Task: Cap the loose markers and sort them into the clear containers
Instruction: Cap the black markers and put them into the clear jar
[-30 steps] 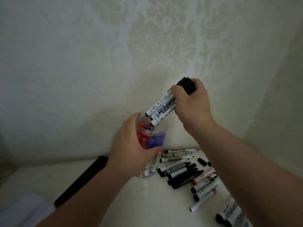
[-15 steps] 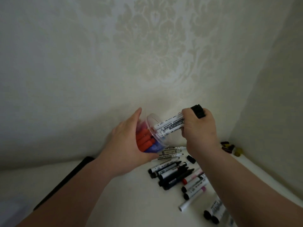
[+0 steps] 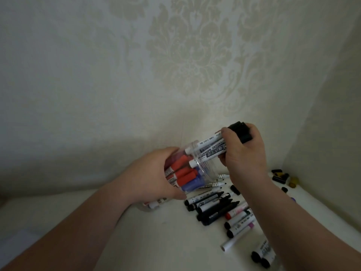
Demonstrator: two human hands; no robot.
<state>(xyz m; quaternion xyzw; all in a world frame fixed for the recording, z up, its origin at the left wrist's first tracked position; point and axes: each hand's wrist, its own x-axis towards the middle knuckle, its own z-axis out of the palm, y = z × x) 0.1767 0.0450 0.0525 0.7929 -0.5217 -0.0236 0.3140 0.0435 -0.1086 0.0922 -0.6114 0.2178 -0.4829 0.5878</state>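
My left hand (image 3: 156, 173) grips a clear container (image 3: 203, 170), tilted with its mouth toward the right. Several red-capped and blue-capped markers (image 3: 48, 174) lie inside it. My right hand (image 3: 244, 153) holds a bundle of white black-capped markers (image 3: 213, 148). Their white ends reach into the container's mouth, and the black caps stick out above my fingers. A pile of loose markers (image 3: 218, 206) lies on the white table below both hands.
Loose black caps (image 3: 278, 176) and a small yellowish piece (image 3: 293, 181) sit in the right corner by the wall. Two more markers (image 3: 262, 255) lie near the bottom right. Another clear container (image 3: 150, 206) peeks out under my left wrist. Patterned walls close off the back and right.
The container has tipped further onto its side. The bundle of black-capped markers came down from above it and now pokes into its mouth.
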